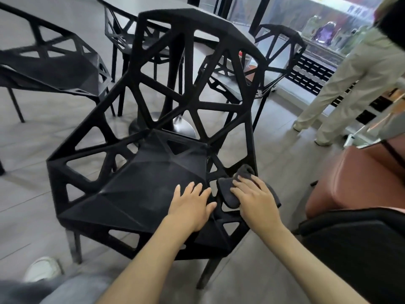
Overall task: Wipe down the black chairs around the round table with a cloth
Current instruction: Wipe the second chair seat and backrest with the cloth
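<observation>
Black plastic struts form the near chair, which fills the middle of the view with its openwork back rising toward 12 o'clock. The left hand lies flat on the seat at about 6 o'clock from the chair's centre, fingers straight and slightly spread, holding nothing. Just beside it, toward 3 o'clock, the right hand presses a dark grey cloth onto the chair's right side rail, fingers laid over the bunched fabric; whether the thumb curls under it cannot be told.

Beyond the chair back, at 12 o'clock, stands the round table with its grey top and a disc-shaped foot showing through the struts. Three more black chairs surround it: one at 9 o'clock, one at 11 o'clock and one at 2 o'clock.

At 3 o'clock another person's pale trousers stand near a floor grille. A reddish-brown padded seat sits at 4 o'clock. A white shoe shows at 8 o'clock on the grey floor.
</observation>
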Available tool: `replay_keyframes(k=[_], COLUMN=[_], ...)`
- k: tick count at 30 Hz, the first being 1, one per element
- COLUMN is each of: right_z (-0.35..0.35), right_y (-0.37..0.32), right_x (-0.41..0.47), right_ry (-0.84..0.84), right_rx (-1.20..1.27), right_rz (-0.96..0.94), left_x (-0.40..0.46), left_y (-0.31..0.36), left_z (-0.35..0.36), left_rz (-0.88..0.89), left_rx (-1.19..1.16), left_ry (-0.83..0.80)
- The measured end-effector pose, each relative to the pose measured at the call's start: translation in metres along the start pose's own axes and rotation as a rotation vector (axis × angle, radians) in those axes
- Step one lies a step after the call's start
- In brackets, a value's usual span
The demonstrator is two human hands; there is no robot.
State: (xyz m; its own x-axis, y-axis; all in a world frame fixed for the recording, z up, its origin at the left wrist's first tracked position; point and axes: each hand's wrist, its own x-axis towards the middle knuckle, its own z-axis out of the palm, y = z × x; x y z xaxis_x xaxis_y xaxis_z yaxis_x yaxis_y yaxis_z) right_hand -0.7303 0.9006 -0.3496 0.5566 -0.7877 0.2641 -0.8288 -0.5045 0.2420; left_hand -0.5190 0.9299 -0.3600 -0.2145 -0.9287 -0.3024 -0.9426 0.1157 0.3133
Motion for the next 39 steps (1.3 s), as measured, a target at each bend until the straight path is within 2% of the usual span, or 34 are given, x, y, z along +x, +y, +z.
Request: replay_keyframes(k=[4,8,14,20,23,29,33,39], right_z=[-0.014,-0.010,-0.008,-0.015,-0.014,-0.016,-0.010,-0.005], right_y=[0.007,0.021,0.042,0.081,0.084,0.050,0.031,0.049], right_x=[-0.068,-0.078,-0.006,0.115,0.138,0.037,-0.026,0.005], right_ry=[0.062,0.075,0.044,0.042,0.025,0.009,0.000,-0.010], right_rx=[0.078,0.075,-0.046,-0.020,0.050,0.123,0.130,-0.004], right_rz=[0.028,0.018,-0.113,0.020,0.087,0.027,-0.031,-0.109], left_x=[-0.003,-0.003,0.015,0.042,0.052,0.058,0.052,0.053], left_y=[0.009,0.014,0.024,0.027,0.030,0.024,0.019,0.016], left_z=[-0.003,-0.003,-0.003,-0.001,-0.004,-0.001,0.005,0.007], left_rz=[0.013,0.007,-0.056,-0.076,-0.057,-0.088,-0.118,-0.156], left_rx=[0.020,0.036,0.047,0.098,0.124,0.033,-0.082,-0.172], left_ry=[-0.006,-0.014,0.024,-0.081,-0.121,-0.106,0.007,-0.041])
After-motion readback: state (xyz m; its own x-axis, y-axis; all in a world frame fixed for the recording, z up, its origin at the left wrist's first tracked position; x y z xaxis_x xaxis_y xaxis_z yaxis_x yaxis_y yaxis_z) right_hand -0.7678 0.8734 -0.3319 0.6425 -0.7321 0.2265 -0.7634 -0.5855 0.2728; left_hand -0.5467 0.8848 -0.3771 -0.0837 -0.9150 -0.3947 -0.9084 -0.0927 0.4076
